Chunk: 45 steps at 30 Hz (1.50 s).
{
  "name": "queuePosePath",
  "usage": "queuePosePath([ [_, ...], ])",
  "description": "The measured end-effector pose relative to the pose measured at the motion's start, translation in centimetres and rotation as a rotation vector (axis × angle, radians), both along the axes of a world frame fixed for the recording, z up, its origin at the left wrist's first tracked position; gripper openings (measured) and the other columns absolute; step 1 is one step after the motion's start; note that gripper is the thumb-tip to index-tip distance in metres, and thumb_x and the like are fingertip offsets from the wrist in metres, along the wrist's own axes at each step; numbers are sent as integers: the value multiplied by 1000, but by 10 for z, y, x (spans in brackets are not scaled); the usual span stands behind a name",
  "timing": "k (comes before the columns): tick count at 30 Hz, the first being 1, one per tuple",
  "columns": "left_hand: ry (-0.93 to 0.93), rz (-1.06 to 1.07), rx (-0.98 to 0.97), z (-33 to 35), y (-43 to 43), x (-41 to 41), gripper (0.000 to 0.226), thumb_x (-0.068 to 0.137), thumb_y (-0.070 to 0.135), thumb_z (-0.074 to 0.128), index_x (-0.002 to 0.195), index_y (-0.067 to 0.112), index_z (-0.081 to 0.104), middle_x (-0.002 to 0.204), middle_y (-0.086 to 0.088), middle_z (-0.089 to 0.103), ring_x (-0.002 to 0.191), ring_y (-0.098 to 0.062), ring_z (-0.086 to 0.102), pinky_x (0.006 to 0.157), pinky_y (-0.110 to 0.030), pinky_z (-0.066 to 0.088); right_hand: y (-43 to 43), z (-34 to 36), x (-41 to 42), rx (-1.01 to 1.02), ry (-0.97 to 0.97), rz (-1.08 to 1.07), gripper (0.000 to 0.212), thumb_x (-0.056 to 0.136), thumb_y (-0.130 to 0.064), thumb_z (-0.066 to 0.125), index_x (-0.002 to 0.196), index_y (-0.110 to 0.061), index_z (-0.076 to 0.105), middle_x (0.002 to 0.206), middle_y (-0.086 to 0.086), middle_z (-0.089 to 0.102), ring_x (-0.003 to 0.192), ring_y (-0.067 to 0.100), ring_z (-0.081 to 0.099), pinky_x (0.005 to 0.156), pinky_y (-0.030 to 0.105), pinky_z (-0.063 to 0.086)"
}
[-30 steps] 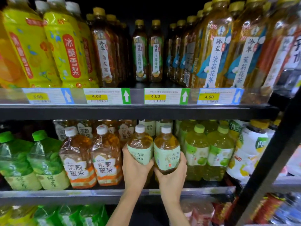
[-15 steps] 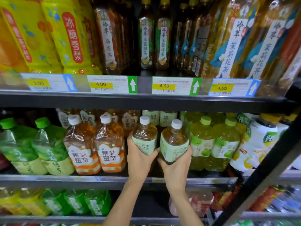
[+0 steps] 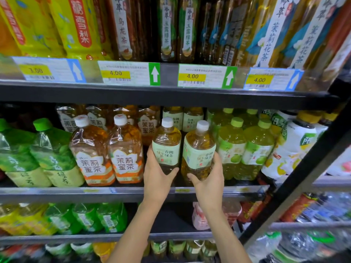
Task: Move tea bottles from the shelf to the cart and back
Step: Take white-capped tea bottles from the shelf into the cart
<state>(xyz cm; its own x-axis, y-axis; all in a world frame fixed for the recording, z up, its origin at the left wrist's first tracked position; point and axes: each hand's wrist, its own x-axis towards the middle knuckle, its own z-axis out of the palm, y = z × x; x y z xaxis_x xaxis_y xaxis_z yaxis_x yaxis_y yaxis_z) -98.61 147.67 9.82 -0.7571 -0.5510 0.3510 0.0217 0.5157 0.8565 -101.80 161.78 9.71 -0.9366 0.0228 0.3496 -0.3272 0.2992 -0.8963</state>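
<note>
Tilted now where it stood upright a second ago, the clear white-capped plastic tea bottle [image 3: 198, 154] leans cap-rightward in the right hand [image 3: 209, 180], fingers curled round its lower half. Beside it the left hand [image 3: 158, 173] wraps a matching pale-green-labelled bottle [image 3: 166, 147], nearly upright; both are at the front of the grey metal middle shelf [image 3: 57, 194].

Looking into a shop, drinks aisle; facing black metal shelves [image 3: 133, 95] stacked in tiers, each packed with rows of matching bottled teas [image 3: 166, 137], labels turned outward; reading printed price tags [image 3: 129, 74] clipped along the upper shelf edge, yellow fields showing 3.00 and 4.00, barcodes beneath, arrows pointing up at the stock; noting a neighbouring rack [image 3: 311, 225] at right, also holding bottled drinks, blurred.
</note>
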Motion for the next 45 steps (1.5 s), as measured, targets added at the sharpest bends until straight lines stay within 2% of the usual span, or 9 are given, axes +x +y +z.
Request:
queuePosePath([
  [3,-11,9,-11,1,-1,2,106,73,19,88,154,24,19,149,4,45,138,-12,41,111,-36,41,-9,2,-2,18,3,-28,98,68,-8,89,147,-28,35,144,-10,47,137,6,42,114,40,40],
  [10,-50,58,-34,4,2,-6,101,74,21,87,150,26,21,145,-1,50,135,-20,48,107,-43,46,-15,-3,-2,78,-3,-39,101,74,-8,85,153,-27,26,149,-8,44,141,6,37,116,38,38],
  [15,-61,37,-25,1,0,-13,104,74,14,86,153,25,19,146,0,50,136,-17,46,109,-41,44,-25,-2,-7,130,11,-141,95,74,-15,87,151,-21,31,144,-4,48,138,12,42,112,34,40],
  [20,-80,30,-58,-1,-4,-20,101,77,12,84,152,26,19,143,-1,53,135,-19,49,108,-43,46,-31,0,-19,166,29,-179,92,73,-14,87,147,-18,32,140,0,50,134,18,46,106,38,44],
  [30,-101,55,-89,4,-3,-43,95,78,13,83,151,20,23,142,-8,53,134,-27,50,105,-43,45,-33,-6,-48,232,-6,-135,86,83,1,71,153,-14,23,136,9,52,132,25,49,108,41,46],
  [39,-129,39,-118,6,-6,-61,90,80,9,80,149,18,23,139,-14,51,130,-34,51,105,-47,47,-37,0,-76,327,-71,-97,94,85,0,66,155,-13,4,142,19,50,119,34,60,96,42,53],
  [42,-121,31,-108,6,-7,-66,89,80,8,79,150,18,24,140,-14,51,131,-34,50,106,-48,46,-38,0,-81,342,-88,-81,98,86,-1,65,156,-12,-3,144,20,47,121,34,58,98,40,52],
  [44,-116,21,-99,5,-9,-68,89,80,8,79,150,18,24,141,-14,50,132,-34,50,106,-49,46,-39,-2,-84,338,-108,-67,97,84,-3,66,156,-13,2,144,20,47,123,32,57,99,39,52],
  [45,-116,17,-94,4,-9,-69,89,81,8,78,150,18,24,141,-14,50,133,-34,49,107,-49,45,-38,-2,-86,343,-128,-56,92,84,-5,67,156,-11,10,141,19,50,121,31,58,98,39,52],
])
